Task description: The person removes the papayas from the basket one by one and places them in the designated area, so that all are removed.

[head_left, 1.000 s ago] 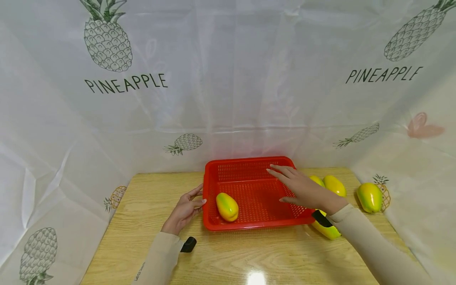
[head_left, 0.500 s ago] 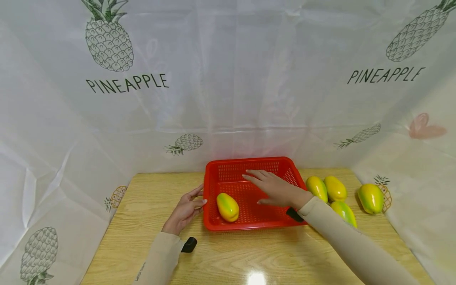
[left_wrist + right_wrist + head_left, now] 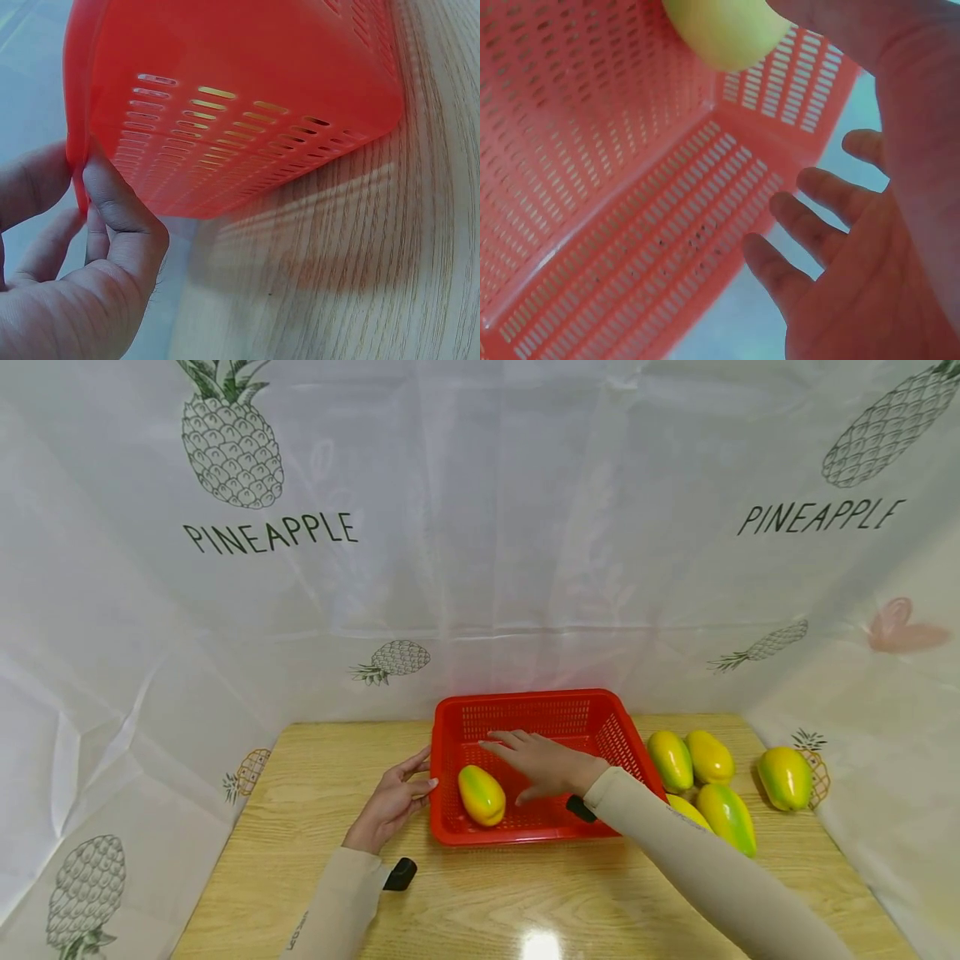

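Observation:
A red plastic basket (image 3: pixel 525 837) with slotted walls stands on the wooden table. Inside it, at the left end, lies one yellow-green mango (image 3: pixel 482 795). My left hand (image 3: pixel 390 806) pinches the basket's left rim between thumb and fingers, as the left wrist view shows at the rim (image 3: pixel 77 97). Over the basket's interior, to the right of the mango, my right hand (image 3: pixel 543 767) is spread with nothing in it. In the right wrist view the fingers (image 3: pixel 810 217) are parted, and the mango (image 3: pixel 731 34) shows near the thumb.
Several more mangoes (image 3: pixel 710 758) lie on the table right of the basket, some beside its right wall. One mango (image 3: pixel 785 778) sits apart near the table's right edge. A white cloth with pineapple prints (image 3: pixel 487 527) hangs behind and along both sides.
My right hand has moved left across the basket towards the mango inside, uncovering the mangoes at the right. My left hand stays on the rim.

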The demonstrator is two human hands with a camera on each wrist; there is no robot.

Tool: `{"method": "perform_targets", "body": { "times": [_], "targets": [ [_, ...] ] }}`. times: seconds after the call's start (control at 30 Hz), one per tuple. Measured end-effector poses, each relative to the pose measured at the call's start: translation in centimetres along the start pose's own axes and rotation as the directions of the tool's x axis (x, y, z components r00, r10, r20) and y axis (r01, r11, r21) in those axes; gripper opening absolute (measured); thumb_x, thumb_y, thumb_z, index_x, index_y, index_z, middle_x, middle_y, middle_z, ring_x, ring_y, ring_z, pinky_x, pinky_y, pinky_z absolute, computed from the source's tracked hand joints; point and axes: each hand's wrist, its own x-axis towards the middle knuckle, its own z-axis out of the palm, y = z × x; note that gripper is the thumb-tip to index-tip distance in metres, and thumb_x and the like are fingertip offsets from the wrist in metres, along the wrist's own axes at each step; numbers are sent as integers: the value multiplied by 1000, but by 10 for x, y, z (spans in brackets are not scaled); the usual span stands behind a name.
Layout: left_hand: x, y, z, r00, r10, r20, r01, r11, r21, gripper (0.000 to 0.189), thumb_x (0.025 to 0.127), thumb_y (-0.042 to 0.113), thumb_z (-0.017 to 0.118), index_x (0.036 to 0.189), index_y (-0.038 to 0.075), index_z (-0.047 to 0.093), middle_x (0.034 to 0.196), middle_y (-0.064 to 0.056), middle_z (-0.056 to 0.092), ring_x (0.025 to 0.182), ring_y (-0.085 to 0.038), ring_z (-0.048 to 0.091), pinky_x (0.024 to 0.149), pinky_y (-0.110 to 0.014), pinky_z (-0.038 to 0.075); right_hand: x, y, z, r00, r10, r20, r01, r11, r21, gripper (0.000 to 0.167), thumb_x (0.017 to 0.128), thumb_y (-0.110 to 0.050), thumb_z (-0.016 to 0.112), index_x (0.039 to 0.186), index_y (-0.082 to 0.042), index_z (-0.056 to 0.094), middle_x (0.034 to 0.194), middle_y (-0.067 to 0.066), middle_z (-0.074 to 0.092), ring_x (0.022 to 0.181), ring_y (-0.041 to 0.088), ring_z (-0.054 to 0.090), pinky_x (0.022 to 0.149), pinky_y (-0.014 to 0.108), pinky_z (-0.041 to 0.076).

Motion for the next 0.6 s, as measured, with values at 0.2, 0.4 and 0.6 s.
{"method": "perform_targets", "body": {
  "times": [0.2,0.4,0.6],
  "targets": [
    [0,1,1,1000,0,1,0,1000,3,66,103,-9,57,163,12,43,142,-19,44,92,-14,62,78,-23,55,16,-10,7,998,-1,60,4,999,-39,105,86,-34,89,168,-15,27,171,10,31,155,34,34,124,53,33],
    [-1,2,2,1000,-7,12,7,1000,1,66,103,-8,57,164,12,42,143,-20,42,93,-13,62,78,-21,56,27,-16,13,995,1,95,4,998,-56,105,83,-37,91,167,-16,31,170,10,33,154,32,35,124,52,33],
    [-2,1,1,1000,-2,23,3,1000,-17,66,103,-9,56,164,11,40,143,-19,42,91,-12,62,76,-21,54,38,-19,20,987,44,152,-29,995,-94,107,84,-42,90,168,-23,28,170,5,33,153,28,37,124,47,34]
  ]
}}
